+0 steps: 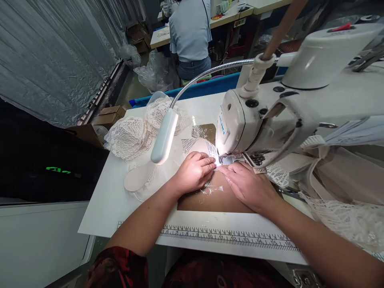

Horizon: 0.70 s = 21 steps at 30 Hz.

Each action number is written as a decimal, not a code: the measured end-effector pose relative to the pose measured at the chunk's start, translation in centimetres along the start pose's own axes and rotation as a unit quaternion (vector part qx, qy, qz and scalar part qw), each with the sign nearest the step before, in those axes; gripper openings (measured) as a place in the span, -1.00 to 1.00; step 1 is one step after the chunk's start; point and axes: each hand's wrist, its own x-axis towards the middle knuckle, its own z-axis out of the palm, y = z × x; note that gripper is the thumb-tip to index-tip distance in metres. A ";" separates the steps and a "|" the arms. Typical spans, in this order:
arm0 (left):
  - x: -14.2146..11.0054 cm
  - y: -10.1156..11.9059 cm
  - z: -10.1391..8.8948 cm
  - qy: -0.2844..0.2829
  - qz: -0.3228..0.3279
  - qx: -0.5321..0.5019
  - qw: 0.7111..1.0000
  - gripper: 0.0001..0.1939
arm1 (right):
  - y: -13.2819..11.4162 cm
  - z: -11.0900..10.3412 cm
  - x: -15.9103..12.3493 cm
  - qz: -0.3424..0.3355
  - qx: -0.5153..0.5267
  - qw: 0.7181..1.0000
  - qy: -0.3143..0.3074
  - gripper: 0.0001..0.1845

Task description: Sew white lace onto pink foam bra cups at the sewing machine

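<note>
My left hand lies knuckles-up on the sewing table, fingers curled and pressed onto a small piece of white lace just left of the needle. My right hand lies flat beside it, fingers stretched toward the presser foot, holding the same lace down. Both fingertips meet under the white sewing machine head, in the glare of its light. A brown plate lies under my hands.
A gooseneck lamp hangs over the table's left half. A pile of lace pieces lies at the back left, with more lace fabric at right. A ruler strip runs along the front edge. A person in a light blue top works behind.
</note>
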 end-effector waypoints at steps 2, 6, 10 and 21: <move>0.1 -0.2 0.1 0.002 -0.011 0.009 1.000 -0.73 | 0.0 0.2 -0.1 0.006 -0.002 1.000 0.000 -0.60; 0.0 -0.5 0.2 0.003 -0.035 0.028 0.999 -0.71 | 0.3 0.5 -0.4 0.008 0.020 1.000 0.007 -0.61; -0.3 -0.9 0.3 0.005 -0.059 0.050 0.997 -0.70 | 0.5 0.6 -0.4 0.003 0.036 0.999 -0.001 -0.63; -0.9 -1.9 -0.5 0.007 -0.181 0.089 0.980 -0.69 | 1.0 0.8 -0.3 -0.008 0.063 0.998 -0.027 -0.59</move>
